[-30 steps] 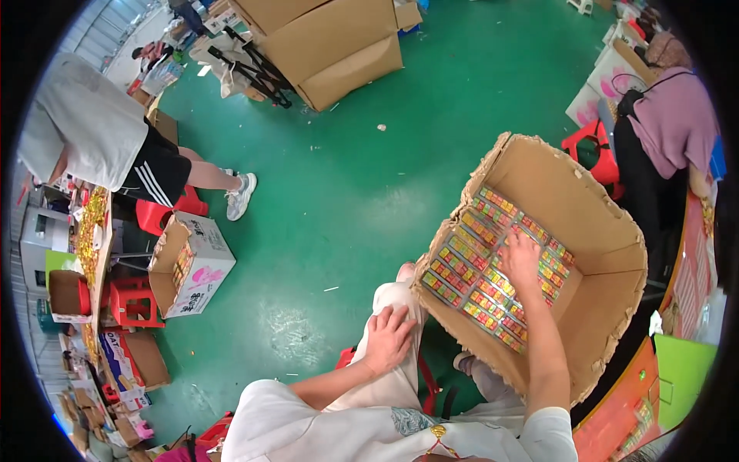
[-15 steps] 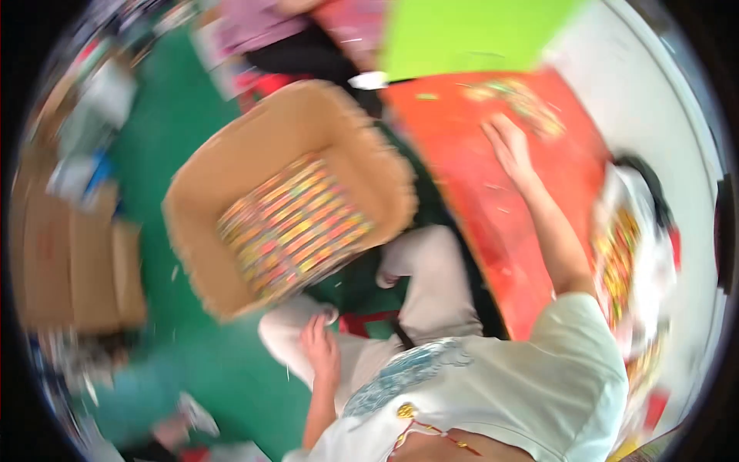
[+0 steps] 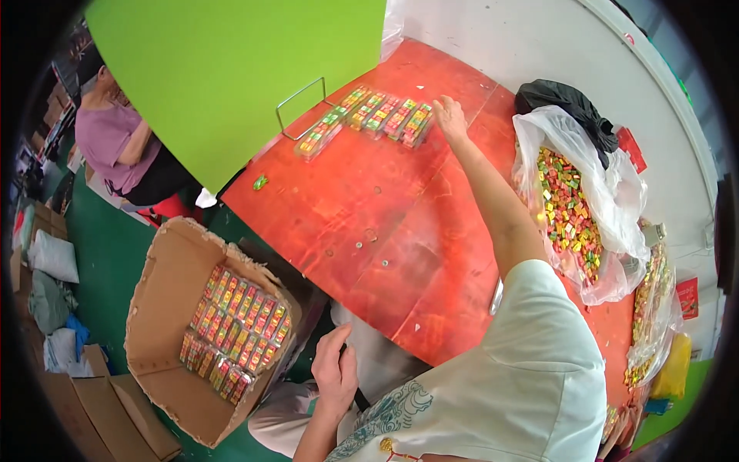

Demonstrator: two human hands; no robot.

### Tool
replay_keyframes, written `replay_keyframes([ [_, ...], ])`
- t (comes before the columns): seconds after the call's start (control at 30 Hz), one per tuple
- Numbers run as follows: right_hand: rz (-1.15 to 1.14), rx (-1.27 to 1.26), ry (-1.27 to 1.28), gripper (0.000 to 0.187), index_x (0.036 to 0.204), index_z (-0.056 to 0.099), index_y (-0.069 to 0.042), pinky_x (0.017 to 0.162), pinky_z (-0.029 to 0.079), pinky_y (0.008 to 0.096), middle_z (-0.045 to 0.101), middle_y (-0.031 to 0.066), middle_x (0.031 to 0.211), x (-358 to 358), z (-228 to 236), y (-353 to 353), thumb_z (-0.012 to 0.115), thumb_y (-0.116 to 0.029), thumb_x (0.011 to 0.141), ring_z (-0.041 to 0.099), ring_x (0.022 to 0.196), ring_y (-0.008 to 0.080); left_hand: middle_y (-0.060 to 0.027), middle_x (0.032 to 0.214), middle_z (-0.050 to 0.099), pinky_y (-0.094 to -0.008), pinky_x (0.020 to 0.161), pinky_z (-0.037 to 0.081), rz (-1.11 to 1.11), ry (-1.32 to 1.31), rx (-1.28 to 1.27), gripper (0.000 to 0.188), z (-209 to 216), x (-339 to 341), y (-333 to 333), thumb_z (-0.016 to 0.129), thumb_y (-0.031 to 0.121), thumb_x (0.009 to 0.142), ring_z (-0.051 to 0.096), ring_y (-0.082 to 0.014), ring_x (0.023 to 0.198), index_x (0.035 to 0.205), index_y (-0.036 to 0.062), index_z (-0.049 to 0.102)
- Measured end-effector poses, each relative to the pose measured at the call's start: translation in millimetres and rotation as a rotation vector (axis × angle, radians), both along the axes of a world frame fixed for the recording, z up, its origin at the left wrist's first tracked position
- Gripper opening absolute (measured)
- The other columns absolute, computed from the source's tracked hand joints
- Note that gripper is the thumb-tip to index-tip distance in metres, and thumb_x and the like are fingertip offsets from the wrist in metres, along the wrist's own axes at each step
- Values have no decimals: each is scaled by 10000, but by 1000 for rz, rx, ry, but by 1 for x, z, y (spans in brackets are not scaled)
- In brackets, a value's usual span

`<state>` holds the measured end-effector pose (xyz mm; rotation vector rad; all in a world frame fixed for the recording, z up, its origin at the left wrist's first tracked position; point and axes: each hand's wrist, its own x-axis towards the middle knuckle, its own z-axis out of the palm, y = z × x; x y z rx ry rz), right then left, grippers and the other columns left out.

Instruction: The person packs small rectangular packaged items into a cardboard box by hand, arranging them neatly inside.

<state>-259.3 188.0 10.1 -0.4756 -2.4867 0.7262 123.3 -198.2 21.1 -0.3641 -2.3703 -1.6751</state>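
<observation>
Touching clear rectangular candy packs (image 3: 385,115), right hand (image 3: 450,117) outstretched.

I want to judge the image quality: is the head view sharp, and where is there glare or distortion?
Head view: sharp, no motion blur; the fisheye bends the red table edges and blackens the corners; soft sheen on the tabletop and on the clear bag of candies; the right hand by the packed candy boxes is evenly lit.

A clear bag of loose coloured candies (image 3: 573,212) lies open near the red tabletop's (image 3: 369,208) right edge, a black bag (image 3: 566,100) just behind it. A green board (image 3: 231,77) stands at the left edge. Cardboard boxes (image 3: 100,408) sit on the green floor (image 3: 108,254).
</observation>
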Motion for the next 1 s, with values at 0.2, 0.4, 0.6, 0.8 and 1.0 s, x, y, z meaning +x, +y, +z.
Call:
replay_keyframes([
  [0.2,-34,-45,-75,519,1257,502,-122,947,355,571,517,202,1253,-49,-18,1,464,-455,860,488,1170,384,-145,1017,612,-315,857,457,-34,-104,28,286,-4,-19,26,503,-33,828,599,-227,944,1105,-27,574],
  [0.4,28,23,-151,441,1187,541,-109,907,381,568,542,185,1198,-45,-45,0,466,-412,875,503,1132,381,-159,991,600,-313,813,470,31,-156,7,284,-12,-23,27,521,-47,828,602,-253,912,1106,-11,569],
  [0.6,11,119,4,405,1173,558,-105,887,395,541,558,166,1146,-1,-58,-34,444,-372,892,520,1082,362,-84,1068,573,-265,860,437,120,-207,87,280,-19,-36,12,458,-20,888,567,-153,968,1151,-20,554],
  [0.8,52,156,-23,421,1218,528,-112,859,390,542,561,169,1111,54,-48,-93,433,-373,902,522,1061,367,-82,1176,539,-287,922,399,315,-259,410,335,-33,-60,-3,488,65,906,515,-155,1073,1237,15,500],
  [1.0,284,222,-16,388,1203,517,-93,879,373,534,544,151,1091,104,-48,-202,465,-343,911,509,1054,342,-83,1242,489,-298,787,443,360,-400,609,469,-44,-98,-30,504,299,925,522,-173,1007,1310,42,432],
])
